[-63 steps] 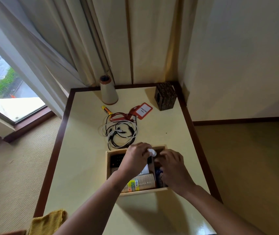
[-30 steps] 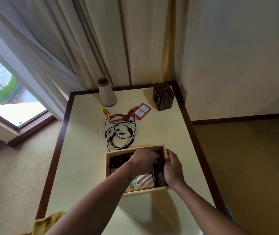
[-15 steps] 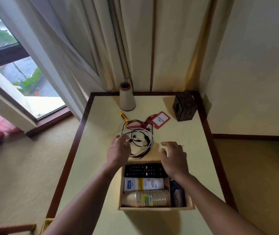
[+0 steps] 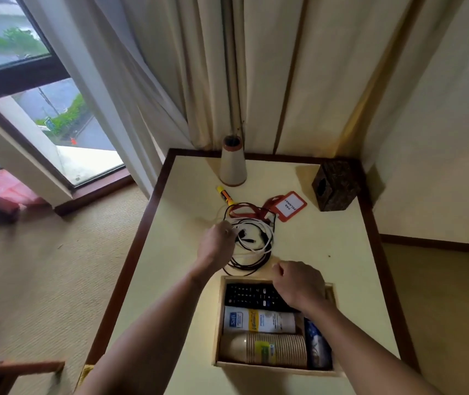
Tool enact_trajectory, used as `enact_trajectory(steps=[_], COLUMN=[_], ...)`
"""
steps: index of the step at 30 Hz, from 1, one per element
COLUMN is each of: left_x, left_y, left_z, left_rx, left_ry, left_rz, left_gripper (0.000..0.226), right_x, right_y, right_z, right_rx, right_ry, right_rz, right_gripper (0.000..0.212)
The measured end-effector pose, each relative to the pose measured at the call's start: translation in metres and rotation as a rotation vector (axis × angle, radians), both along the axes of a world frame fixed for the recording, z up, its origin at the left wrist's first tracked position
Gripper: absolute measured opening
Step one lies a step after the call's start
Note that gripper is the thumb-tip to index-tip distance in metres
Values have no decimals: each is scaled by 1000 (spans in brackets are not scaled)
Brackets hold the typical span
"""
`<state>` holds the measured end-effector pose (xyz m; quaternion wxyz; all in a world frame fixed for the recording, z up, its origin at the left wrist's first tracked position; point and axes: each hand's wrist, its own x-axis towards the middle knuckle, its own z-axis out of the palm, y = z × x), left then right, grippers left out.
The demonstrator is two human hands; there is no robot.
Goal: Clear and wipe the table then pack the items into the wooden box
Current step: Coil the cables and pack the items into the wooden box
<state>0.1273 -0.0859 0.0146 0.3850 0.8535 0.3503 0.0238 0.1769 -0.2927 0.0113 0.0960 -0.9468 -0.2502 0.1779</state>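
Our wooden box [image 4: 273,368], lower centre of the surface [image 4: 327,246]: black remote [image 4: 247,295], white tube [image 4: 259,323], ribbed paper cups [image 4: 276,349], blue packet [image 4: 317,349]. Left hand [image 4: 216,246] pinches the looped cable tangle [image 4: 256,243] mid-frame; right hand [image 4: 298,286] loosely curled, empty, over the box.

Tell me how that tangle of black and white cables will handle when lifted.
Probably floppy: the cable tangle lies in loose thin loops, so they would sag and trail. Likely light. It may drag the red lanyard, whose strap overlaps the loops.
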Motion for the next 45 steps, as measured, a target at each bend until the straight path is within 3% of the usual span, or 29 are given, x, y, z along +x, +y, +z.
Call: enact_trajectory(steps=[4,5,8,10,12,15,18,20,22,24,26,30,31,33,35,38,42,45], left_x=[-2,-4,-3,-5,-9,-13,-13,-11,-20,-32,-49,-84,-92,-102,-106,-109,-119,-122], left_y=[-10,-14,-25,-33,-38,-38,-22,-2,8,4,-5,-32,-44,-65,-83,-101,-106,-96], left_z=[71,92,152,191,227,268,292,294,289,277,260,234,231,221,218,217,225,247], left_rx=[-184,-246,-420,-527,-619,-645,-462,-211,-199,-347,-378,-519,-633,-651,-559,-695,-757,-913], left_ry=[-228,-255,-324,-389,-450,-535,-598,-446,-322,-280,-223,-222,-281,-401,-486,-640,-885,-973], left_rz=[-117,-166,-302,-355,-385,-357,-117,69,93,-73,-274,-516,-492,-426,-396,-330,-168,-229], left_gripper=[15,13,6,13,22,30,49,82,97,57,19,26,35,36,62,93,60,37], right_x=[3,2,-2,-4,-10,-12,-7,-2,1,7,12,26,27,24,21,19,25,21], right_y=[0,0,9,20,30,33,17,2,-9,-13,-18,-31,-32,-31,-26,-22,-27,-29], right_z=[7,11,32,52,75,102,131,158,187,213,237,262,264,267,267,268,261,249], right_rx=[245,362,635,756,819,905,1139,1220,1269,1267,1256,1255,1234,1202,1160,1121,1013,902], right_ry=[169,193,198,179,151,53,124,105,39,-14,-49,-114,-129,-135,-166,-234,-302,-245], right_rz=[-40,-56,-43,29,28,-56,-130,-140,-117,-75,-37,-2,11,45,76,40,-33,-54], right_gripper=[17,25,78,97,81,15,21,21,17,17,17,22,22,22,24,28,37,44])
